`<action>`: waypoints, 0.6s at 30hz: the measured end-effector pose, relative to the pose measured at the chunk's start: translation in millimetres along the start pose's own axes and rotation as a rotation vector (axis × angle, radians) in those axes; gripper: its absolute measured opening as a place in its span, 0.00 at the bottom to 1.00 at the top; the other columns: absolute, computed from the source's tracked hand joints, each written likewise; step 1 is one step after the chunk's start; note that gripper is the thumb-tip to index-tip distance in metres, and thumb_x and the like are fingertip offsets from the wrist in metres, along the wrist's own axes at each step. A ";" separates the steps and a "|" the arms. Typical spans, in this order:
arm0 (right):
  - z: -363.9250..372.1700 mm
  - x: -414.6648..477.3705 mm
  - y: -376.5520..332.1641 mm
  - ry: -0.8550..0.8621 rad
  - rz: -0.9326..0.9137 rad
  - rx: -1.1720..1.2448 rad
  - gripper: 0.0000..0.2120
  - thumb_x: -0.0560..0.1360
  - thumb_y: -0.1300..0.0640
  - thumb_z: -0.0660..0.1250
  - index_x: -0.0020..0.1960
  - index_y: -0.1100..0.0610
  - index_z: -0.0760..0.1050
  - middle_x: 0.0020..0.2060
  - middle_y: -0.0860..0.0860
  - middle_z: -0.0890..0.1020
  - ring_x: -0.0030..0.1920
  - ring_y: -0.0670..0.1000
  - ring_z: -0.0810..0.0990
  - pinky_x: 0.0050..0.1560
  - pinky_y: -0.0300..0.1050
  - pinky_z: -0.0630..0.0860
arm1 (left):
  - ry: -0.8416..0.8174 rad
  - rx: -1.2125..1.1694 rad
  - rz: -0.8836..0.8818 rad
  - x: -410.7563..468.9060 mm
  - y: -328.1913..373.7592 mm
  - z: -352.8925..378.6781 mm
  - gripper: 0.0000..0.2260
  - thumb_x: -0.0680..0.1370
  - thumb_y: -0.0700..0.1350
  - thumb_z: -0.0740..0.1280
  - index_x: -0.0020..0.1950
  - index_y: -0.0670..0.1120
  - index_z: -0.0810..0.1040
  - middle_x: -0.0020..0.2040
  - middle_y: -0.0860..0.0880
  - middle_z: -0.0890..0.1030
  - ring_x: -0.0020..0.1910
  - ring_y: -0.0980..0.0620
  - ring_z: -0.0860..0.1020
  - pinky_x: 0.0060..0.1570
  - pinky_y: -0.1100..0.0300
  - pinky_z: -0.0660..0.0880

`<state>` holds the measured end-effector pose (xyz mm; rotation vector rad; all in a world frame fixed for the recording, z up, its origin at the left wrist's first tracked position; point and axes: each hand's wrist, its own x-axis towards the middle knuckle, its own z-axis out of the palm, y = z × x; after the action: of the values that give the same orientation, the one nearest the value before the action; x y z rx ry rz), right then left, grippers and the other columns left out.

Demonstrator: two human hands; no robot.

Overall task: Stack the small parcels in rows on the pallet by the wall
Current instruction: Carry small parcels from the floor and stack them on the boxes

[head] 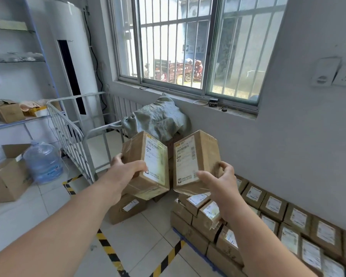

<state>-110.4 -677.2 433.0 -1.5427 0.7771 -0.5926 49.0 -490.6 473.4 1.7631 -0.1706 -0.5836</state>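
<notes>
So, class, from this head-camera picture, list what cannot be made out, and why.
Head view throughout.
Label print on the left parcel and right parcel: too small and blurred.
Pallet: hidden under the stacked parcels.
Rows' full length: cut off by the right and bottom edges.

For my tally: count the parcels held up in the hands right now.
2. The left parcel in the left hand, the right parcel in the right hand, side by side above the stacked rows. None seems hidden.
</notes>
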 end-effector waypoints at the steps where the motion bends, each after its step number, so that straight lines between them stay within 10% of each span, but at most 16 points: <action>1: -0.9 -0.6 4.0 0.019 0.020 0.015 0.45 0.56 0.41 0.78 0.68 0.41 0.59 0.63 0.52 0.69 0.58 0.55 0.77 0.56 0.54 0.80 | -0.006 0.003 0.001 2.6 -2.2 1.2 0.43 0.69 0.43 0.74 0.77 0.55 0.54 0.56 0.42 0.76 0.49 0.42 0.79 0.42 0.51 0.78; 14: -20.1 -47.0 88.5 0.277 0.366 0.222 0.35 0.72 0.51 0.74 0.73 0.46 0.58 0.62 0.55 0.74 0.57 0.56 0.78 0.53 0.51 0.79 | -0.244 0.178 -0.187 48.4 -55.0 52.4 0.43 0.70 0.45 0.73 0.78 0.59 0.52 0.58 0.43 0.77 0.56 0.41 0.76 0.59 0.44 0.73; 18: -45.8 -51.2 116.9 0.355 0.477 0.247 0.32 0.75 0.51 0.71 0.73 0.49 0.58 0.61 0.56 0.74 0.53 0.54 0.78 0.34 0.42 0.76 | -0.315 0.227 -0.249 58.6 -75.3 93.3 0.43 0.70 0.45 0.73 0.78 0.59 0.52 0.56 0.42 0.77 0.56 0.40 0.77 0.61 0.40 0.74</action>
<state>-193.8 -670.6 326.2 -0.9864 1.2473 -0.5829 41.6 -574.6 370.0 1.9171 -0.2449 -1.0578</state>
